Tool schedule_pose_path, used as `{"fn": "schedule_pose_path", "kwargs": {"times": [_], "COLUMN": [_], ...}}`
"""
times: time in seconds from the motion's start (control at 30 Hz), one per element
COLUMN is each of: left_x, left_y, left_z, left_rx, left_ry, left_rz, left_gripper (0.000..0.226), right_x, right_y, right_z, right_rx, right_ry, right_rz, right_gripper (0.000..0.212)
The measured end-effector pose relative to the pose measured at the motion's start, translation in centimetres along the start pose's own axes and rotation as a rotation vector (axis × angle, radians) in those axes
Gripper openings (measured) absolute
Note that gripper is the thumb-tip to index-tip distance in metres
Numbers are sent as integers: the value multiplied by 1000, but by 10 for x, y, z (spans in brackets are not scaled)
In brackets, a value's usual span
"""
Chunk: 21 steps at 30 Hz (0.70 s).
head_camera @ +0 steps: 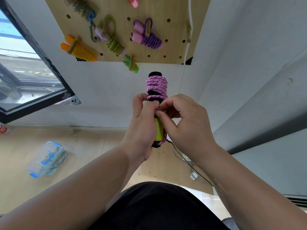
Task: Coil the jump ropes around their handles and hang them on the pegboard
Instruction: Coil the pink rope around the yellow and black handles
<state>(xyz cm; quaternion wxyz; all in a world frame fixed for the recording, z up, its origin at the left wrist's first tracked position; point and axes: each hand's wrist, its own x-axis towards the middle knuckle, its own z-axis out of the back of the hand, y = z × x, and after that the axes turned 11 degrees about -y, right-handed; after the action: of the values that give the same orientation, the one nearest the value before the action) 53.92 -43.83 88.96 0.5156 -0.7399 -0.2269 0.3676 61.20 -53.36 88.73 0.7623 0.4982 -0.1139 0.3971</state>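
Left hand (142,125) grips the black-and-yellow handle (158,130), right hand (187,125) pinches the pink braided rope (157,87): keep tension, tuck the tail under the last wrap

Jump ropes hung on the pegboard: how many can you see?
6: beaded rope top left, pink rope cut off at top, green rope centre, purple rope beside it, orange rope lower left, small green rope at bottom edge. More may hang above.

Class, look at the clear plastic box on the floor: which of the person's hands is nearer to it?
Left. The left hand grips the handle on the side facing the box; the right hand pinches the pink cord on the far side of the handle.
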Motion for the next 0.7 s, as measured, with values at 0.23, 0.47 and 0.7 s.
{"fn": "schedule_pose_path", "kwargs": {"times": [0.23,0.47,0.7], "left_x": [6,6,21], "left_y": [1,2,5], "left_z": [2,4,18], "left_rx": [30,129,559], "left_ry": [-14,62,219], "left_rz": [-109,-144,-337], "left_gripper": [25,20,14], "right_x": [-4,7,1], "right_y": [-1,-7,-25], "right_z": [4,10,14], "right_rx": [273,242,314], "right_ry": [16,61,132], "right_rz": [-353,-288,-470], "right_gripper": [14,9,12]}}
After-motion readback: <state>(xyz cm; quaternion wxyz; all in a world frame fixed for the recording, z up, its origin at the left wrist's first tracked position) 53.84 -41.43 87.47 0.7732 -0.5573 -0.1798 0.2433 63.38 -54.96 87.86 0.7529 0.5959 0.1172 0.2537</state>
